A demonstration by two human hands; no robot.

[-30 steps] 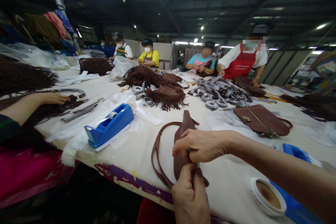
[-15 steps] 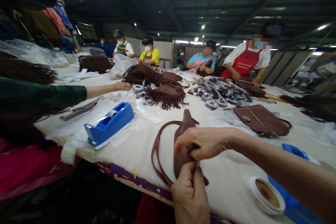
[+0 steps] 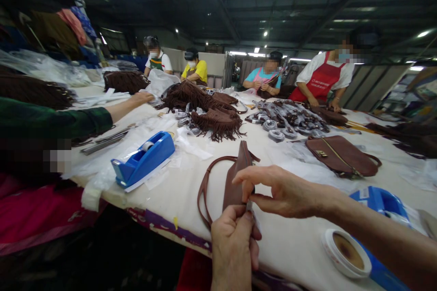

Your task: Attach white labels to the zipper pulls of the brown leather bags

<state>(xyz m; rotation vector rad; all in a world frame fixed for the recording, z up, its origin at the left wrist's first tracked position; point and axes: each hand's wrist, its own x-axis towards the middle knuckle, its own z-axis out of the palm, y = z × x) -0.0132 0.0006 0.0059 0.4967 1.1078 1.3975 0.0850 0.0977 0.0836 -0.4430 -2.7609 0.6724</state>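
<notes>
A brown leather bag [image 3: 235, 177] stands on edge on the table in front of me, its zipper line facing right. Its thin strap [image 3: 201, 191] loops out to the left. At the bag's near end my left hand [image 3: 234, 245] is closed, thumb and fingers pinching it together with a small clear, plastic-looking piece [image 3: 249, 206]. Just above, my right hand [image 3: 278, 191] reaches in from the right with thumb and forefinger brought together over the bag's edge. What lies between those fingertips is too small to make out.
A blue tape dispenser [image 3: 145, 159] sits at left, another [image 3: 380, 204] at right beside a tape roll [image 3: 346, 253]. Beyond lie a zipped brown bag [image 3: 341, 155], wrapped straps [image 3: 290, 118] and fringed bags [image 3: 218, 122]. A co-worker's sleeved arm [image 3: 85, 122] extends from the left; several people work opposite.
My left hand has shifted slightly left and turned, exposing the clear piece at its fingertips. My right hand has moved a little right. The co-worker's arm at left has reached farther back.
</notes>
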